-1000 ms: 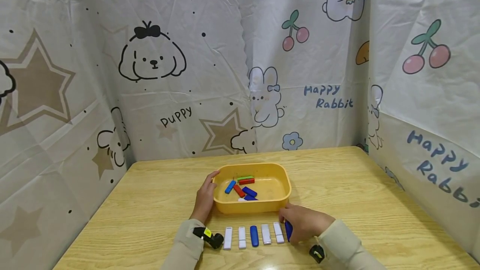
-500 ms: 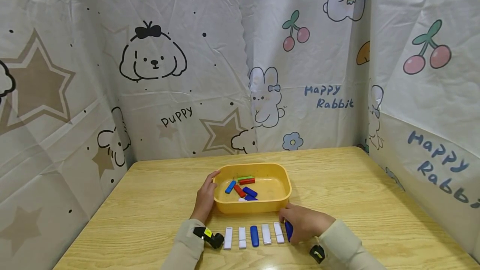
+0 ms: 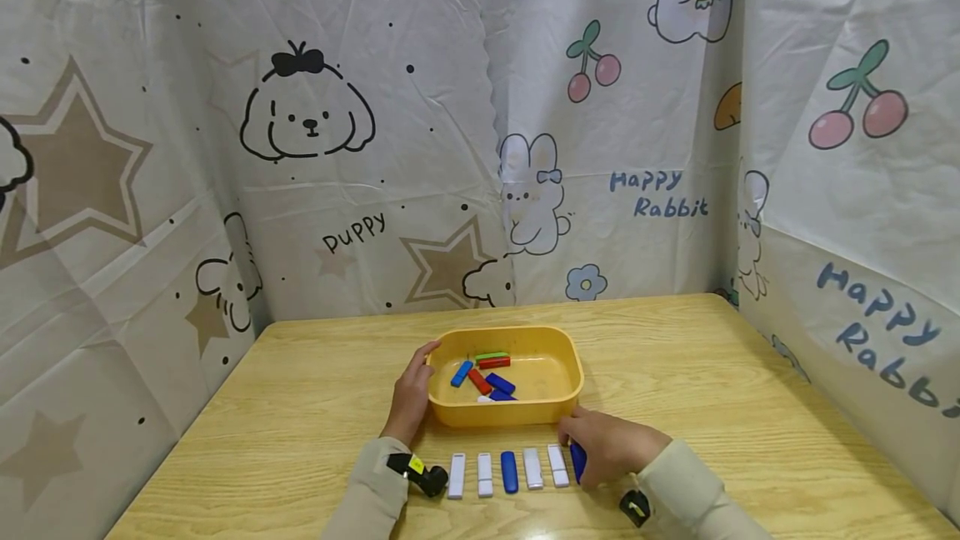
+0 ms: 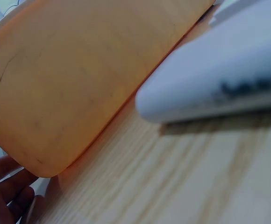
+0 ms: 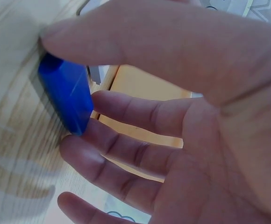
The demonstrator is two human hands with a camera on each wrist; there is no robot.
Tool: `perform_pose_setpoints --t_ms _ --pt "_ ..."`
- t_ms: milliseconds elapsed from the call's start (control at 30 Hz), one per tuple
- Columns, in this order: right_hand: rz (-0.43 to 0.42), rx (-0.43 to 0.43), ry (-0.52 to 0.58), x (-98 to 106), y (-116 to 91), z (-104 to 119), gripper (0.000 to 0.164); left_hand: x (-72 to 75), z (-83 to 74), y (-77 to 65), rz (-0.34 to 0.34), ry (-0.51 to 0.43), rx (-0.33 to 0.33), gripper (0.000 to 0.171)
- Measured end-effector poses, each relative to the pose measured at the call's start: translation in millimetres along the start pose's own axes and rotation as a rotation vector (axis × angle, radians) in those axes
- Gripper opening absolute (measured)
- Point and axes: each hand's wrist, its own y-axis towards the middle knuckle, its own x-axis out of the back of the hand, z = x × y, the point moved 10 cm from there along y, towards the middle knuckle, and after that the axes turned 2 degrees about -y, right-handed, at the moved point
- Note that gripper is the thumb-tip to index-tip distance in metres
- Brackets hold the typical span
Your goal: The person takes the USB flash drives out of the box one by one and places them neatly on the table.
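In the head view, my left hand (image 3: 409, 398) holds the left end of a yellow plastic bin (image 3: 506, 415). Its curled fingers (image 4: 15, 186) show at the bin's corner in the left wrist view. My right hand (image 3: 618, 447) pinches a blue USB stick (image 5: 70, 95) lengthwise between thumb and fingertips, close against the table. This stick is at the right end of a row of sticks: white ones (image 3: 457, 476) and another blue one (image 3: 509, 472), side by side in front of the bin.
Inside the bin lie several small sticks: a light blue one (image 3: 461, 373), red ones (image 3: 478, 382), a green one (image 3: 491, 355) and dark blue ones (image 3: 499, 383). The wooden table (image 3: 322, 415) is bordered by a printed curtain (image 3: 420, 148) at the back and sides.
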Motion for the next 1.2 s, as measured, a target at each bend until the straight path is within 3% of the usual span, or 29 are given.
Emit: perform_pose_setpoints --t_ms 467,800,1067,1200 --pt "-0.014 0.008 0.014 1.5 -2.1 0.9 0.046 -1.9 0.3 -0.3 0.019 -0.015 0.022 0.043" --pt "-0.054 0.008 0.051 10.5 -2.5 2.3 0.043 1.0 -2.9 1.1 -0.004 -0.002 -0.027 0.043" --pt "-0.145 0.105 0.022 26.8 -10.1 14.2 0.042 1.8 -1.9 1.0 -0.007 -0.006 -0.028 0.043" --pt "-0.164 0.115 0.039 31.8 -12.3 14.9 0.041 2.0 -2.0 1.2 -0.009 -0.009 -0.033 0.043"
